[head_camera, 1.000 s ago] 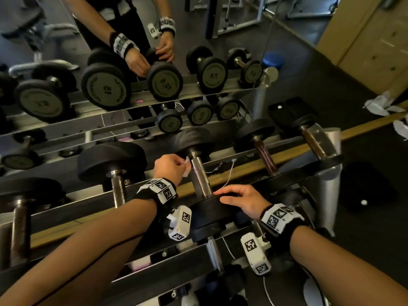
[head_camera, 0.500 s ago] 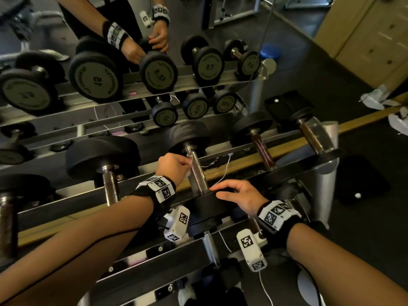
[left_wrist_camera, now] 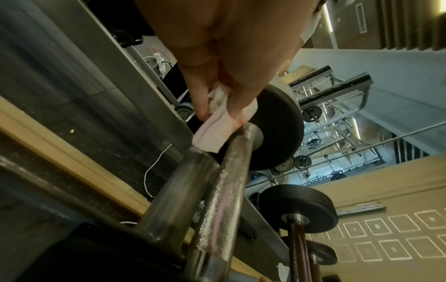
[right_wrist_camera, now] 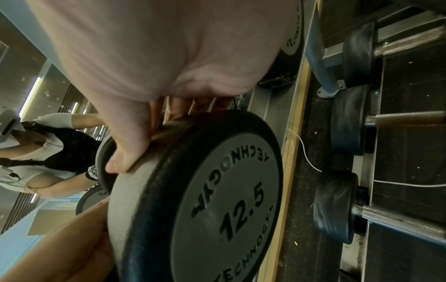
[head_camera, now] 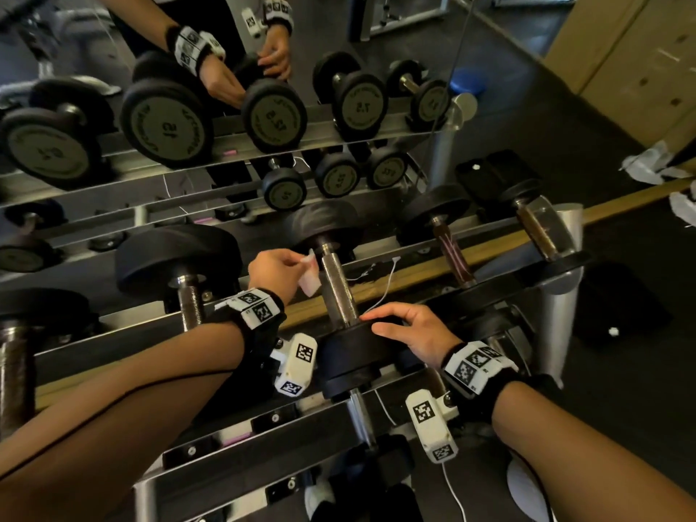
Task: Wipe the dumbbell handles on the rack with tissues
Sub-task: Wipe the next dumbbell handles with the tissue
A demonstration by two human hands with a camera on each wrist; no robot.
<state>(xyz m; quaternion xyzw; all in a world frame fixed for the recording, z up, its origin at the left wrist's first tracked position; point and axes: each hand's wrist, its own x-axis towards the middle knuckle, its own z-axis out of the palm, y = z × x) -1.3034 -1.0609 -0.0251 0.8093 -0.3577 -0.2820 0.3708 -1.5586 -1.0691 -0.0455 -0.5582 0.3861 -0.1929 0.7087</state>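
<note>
A 12.5 dumbbell lies across the rack [head_camera: 489,284] in front of me, its knurled steel handle [head_camera: 337,288] [left_wrist_camera: 222,200] running away from me. My left hand [head_camera: 280,271] [left_wrist_camera: 217,80] pinches a folded white tissue [head_camera: 309,277] [left_wrist_camera: 214,131] just left of the handle's far end, close to the far weight head [head_camera: 325,224]. My right hand [head_camera: 405,327] rests with straight fingers on top of the near weight head [head_camera: 354,352] [right_wrist_camera: 217,200], thumb along its rim.
More dumbbells sit on the rack to both sides, one handle [head_camera: 190,303] to the left and brownish ones [head_camera: 452,258] to the right. A mirror behind reflects the rack and me. A white cable [head_camera: 384,286] hangs behind. Crumpled tissues [head_camera: 647,165] lie on the floor at right.
My left hand, against the handle half a second ago, has drawn slightly left, leaving the tissue in plain view beside the bar. The right hand has stayed on the near weight head.
</note>
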